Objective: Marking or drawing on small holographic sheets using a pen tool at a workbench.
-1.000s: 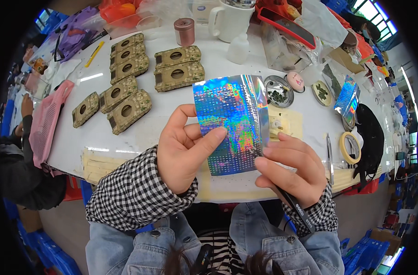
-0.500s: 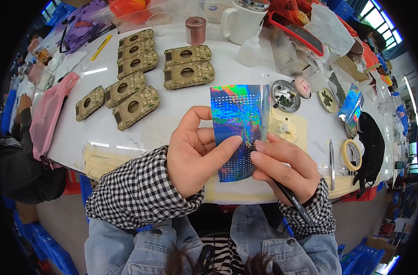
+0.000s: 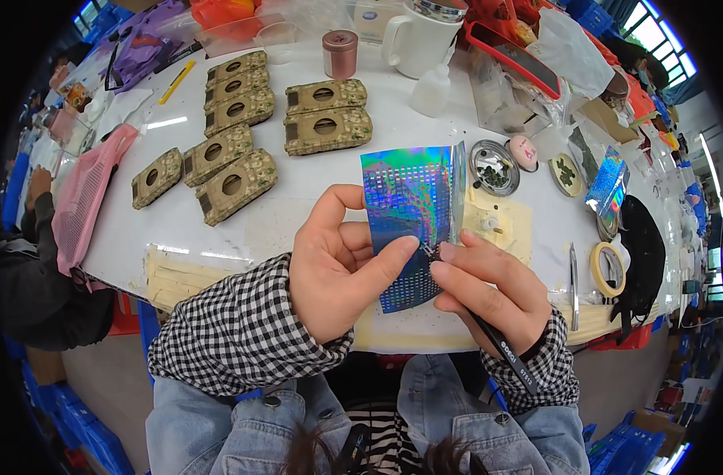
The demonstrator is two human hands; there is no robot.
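Between my hands is a shiny blue holographic sheet [image 3: 401,190] with rows of small rectangular marks or cut-outs, held upright over the near table edge. My left hand [image 3: 330,261] pinches its left side, thumb lying across the front. My right hand [image 3: 496,293] grips slim black tweezers [image 3: 496,346], whose tail slants down toward my sleeve. The tips meet the sheet's lower right part, partly covered by my fingertips. Whether they grasp a piece is too small to tell. Several camouflage-patterned model tank hulls [image 3: 327,131] with round top openings lie beyond my left hand.
Right of the sheet stand a round dish [image 3: 494,168] of small dark parts and a beige pad [image 3: 496,222]. Silver tweezers [image 3: 574,285] and a masking tape roll [image 3: 608,269] lie farther right. A white mug [image 3: 425,39] stands at the back; a pink mesh bag [image 3: 92,198] hangs left.
The sheet has tilted slightly and its sheen has shifted, showing the rows more plainly. Both hands keep their hold, with the right fingers moving only a little.
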